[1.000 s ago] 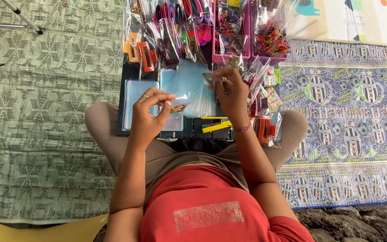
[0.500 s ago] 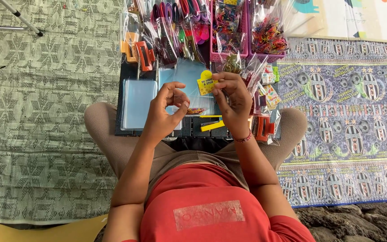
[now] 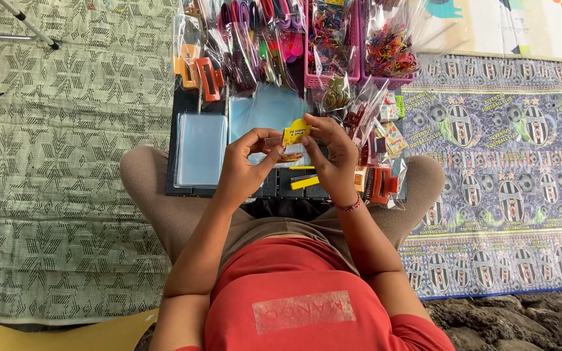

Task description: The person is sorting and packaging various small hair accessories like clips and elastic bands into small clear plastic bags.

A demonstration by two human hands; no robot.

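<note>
Hands have closed together: left hand point(image 3: 245, 166) and right hand point(image 3: 333, 156) both pinch the yellow card point(image 3: 296, 133) over the clear bag point(image 3: 287, 156); keep the card centred

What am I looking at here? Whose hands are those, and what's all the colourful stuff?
The picture comes from a camera worn on a person's head, looking down, so you see that person's own arms and lap. There is no machine here, just two bare hands. The person sits cross-legged on a woven floor mat.

The left hand and the right hand meet in the middle. Together they pinch a small clear packet with a yellow paper tag at its top.

Under the hands lies a dark board with stacks of empty clear bags. Beyond it are pink baskets full of bright hair ties, and orange hair claws in wrappers. A yellow tool lies near the right hand; I cannot tell what it is.
</note>
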